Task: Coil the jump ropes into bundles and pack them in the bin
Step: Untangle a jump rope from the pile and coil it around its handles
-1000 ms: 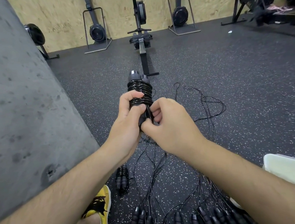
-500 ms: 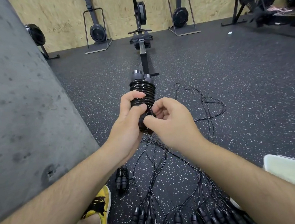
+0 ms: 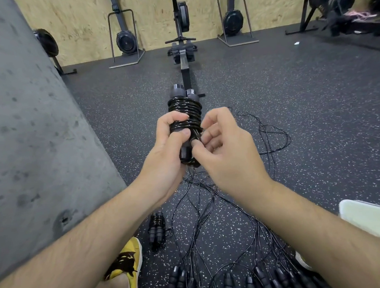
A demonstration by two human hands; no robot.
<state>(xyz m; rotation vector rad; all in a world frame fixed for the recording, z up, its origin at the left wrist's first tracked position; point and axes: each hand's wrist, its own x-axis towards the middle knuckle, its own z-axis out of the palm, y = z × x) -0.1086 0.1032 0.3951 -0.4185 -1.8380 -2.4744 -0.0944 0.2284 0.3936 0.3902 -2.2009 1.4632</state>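
Observation:
A black jump rope bundle (image 3: 184,108), its cord wound tightly round two handles, stands upright in front of me. My left hand (image 3: 169,150) grips the lower half of the bundle. My right hand (image 3: 224,147) is beside it, thumb and fingertips pinching the cord end at the bundle's lower right. A finished small bundle (image 3: 156,229) lies on the floor near my shoe. Several loose rope cords (image 3: 204,211) trail over the floor to a row of black handles (image 3: 231,285) at the bottom edge. A white bin (image 3: 374,217) shows at the right edge.
A grey concrete block (image 3: 23,135) fills the left side. A rowing machine (image 3: 182,52) lies straight ahead, with more gym machines (image 3: 127,39) against the plywood wall. My yellow shoe (image 3: 126,264) rests on the speckled rubber floor (image 3: 308,110).
My right hand has loosened and shifted slightly right, its fingers now spread more while thumb and fingertips work the cord end. The bundle stays upright in my left hand.

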